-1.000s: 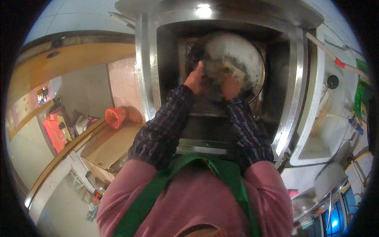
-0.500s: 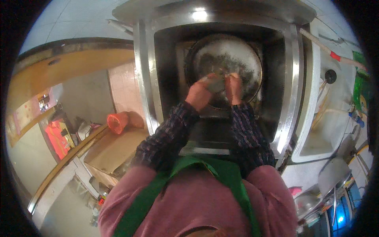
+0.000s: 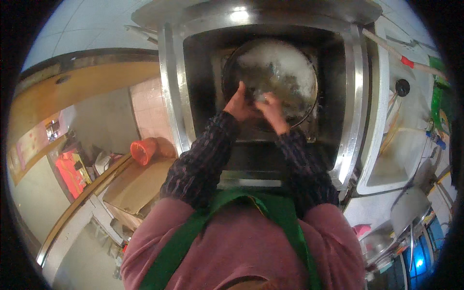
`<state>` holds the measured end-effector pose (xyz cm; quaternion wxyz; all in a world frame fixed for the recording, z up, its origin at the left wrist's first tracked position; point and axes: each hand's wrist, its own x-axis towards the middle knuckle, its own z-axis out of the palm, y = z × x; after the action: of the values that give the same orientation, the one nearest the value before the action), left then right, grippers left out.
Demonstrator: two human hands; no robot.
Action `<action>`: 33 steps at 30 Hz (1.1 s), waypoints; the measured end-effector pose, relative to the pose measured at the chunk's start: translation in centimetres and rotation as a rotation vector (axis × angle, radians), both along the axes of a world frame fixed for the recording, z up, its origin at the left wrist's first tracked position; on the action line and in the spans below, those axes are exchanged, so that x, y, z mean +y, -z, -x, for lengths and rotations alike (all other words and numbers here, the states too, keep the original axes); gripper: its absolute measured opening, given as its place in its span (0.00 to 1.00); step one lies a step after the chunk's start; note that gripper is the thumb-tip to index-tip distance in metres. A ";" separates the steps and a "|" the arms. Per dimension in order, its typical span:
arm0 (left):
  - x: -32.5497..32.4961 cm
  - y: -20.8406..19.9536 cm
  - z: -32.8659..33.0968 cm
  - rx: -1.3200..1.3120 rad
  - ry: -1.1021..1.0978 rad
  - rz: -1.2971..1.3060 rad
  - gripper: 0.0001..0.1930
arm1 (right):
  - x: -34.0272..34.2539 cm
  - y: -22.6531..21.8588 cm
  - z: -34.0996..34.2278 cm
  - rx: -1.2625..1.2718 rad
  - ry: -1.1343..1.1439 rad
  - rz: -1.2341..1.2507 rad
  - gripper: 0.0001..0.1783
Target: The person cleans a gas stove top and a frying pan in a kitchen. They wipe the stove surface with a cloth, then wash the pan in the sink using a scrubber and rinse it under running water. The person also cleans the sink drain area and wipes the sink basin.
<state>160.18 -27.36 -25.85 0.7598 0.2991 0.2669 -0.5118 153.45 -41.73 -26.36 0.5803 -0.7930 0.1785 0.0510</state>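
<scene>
A wide round pan [image 3: 297, 99] sits inside a dark, metal-framed recess, with pale steam or froth over its far part and dark patches in the middle. Above its near left side, my left hand [image 3: 238, 105] has its thumb raised; its other fingers curl toward the right in shadow. My right hand [image 3: 273, 112] comes in beside it with bent fingers drawn together, the fingertips close to the left hand. A small pale blur shows between the two hands, too smeared to name. Both forearms wear dark patterned sleeve covers [image 3: 200, 159].
Bright steel edging [image 3: 355, 101] surrounds the recess. On the left, an orange-red plastic container [image 3: 143, 151] lies by a cardboard box [image 3: 133, 188]. At the right are a white sink [image 3: 386, 179], a black round-ended tool [image 3: 402, 87] and a pale hose [image 3: 384, 47] with a red band.
My hands have drawn back slightly toward me. The left thumb now points up, and the grey-green thing seen by the left hand no longer shows plainly. The right hand has tilted leftward.
</scene>
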 end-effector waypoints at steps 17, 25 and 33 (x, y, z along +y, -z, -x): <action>-0.1 -6.8 1.4 -0.518 0.287 -0.436 0.24 | -0.2 7.9 1.2 -0.045 -0.036 0.565 0.14; -0.3 -3.0 1.2 0.039 -0.127 -0.144 0.28 | 0.4 0.6 0.0 -0.016 0.049 -0.062 0.16; 0.1 -3.2 2.0 -0.521 0.268 -0.236 0.21 | 4.4 -0.6 1.3 -0.202 0.043 0.283 0.19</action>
<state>158.16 -27.22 -22.66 0.6884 0.5389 0.0788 -0.4791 152.11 -37.35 -25.80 0.4789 -0.8638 0.1415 -0.0667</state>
